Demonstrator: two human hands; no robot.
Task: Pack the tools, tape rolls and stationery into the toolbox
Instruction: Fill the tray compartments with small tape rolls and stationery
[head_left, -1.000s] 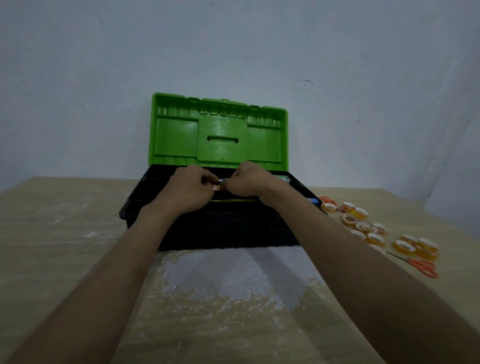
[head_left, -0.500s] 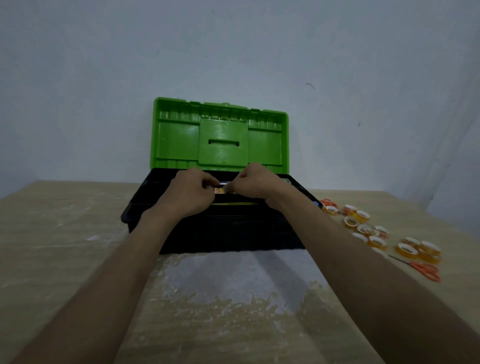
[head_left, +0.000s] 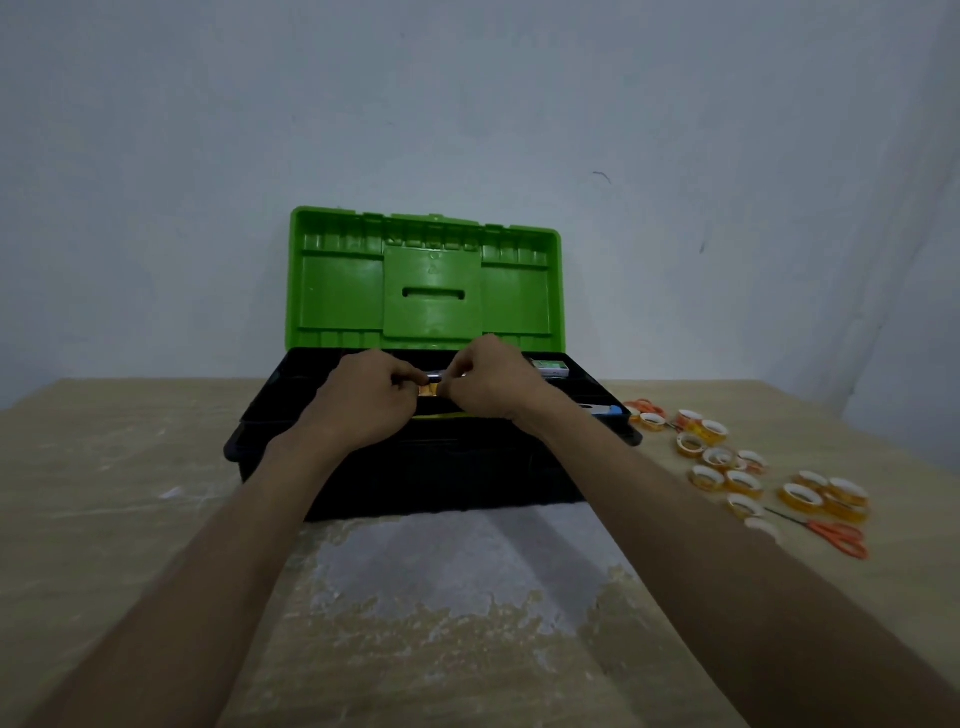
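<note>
Both hands meet over the open toolbox (head_left: 431, 467), the left hand (head_left: 363, 400) and right hand (head_left: 493, 387) pinched together on a small object (head_left: 434, 382), part dark, part orange, too hidden to name; across the past second the pair has barely shifted, hovering above the tray, so nothing new looks dropped in yet; at two o'clock inside the box lies a green-and-white packet (head_left: 551, 366), at three o'clock a blue-tipped item (head_left: 602, 410); the green lid (head_left: 423, 280) stands upright at twelve; out on the table (head_left: 130, 493) at three to four o'clock wait the tape rolls (head_left: 743, 480) and orange scissors (head_left: 836, 538), well apart from the box; most packing seemingly remains.
</note>
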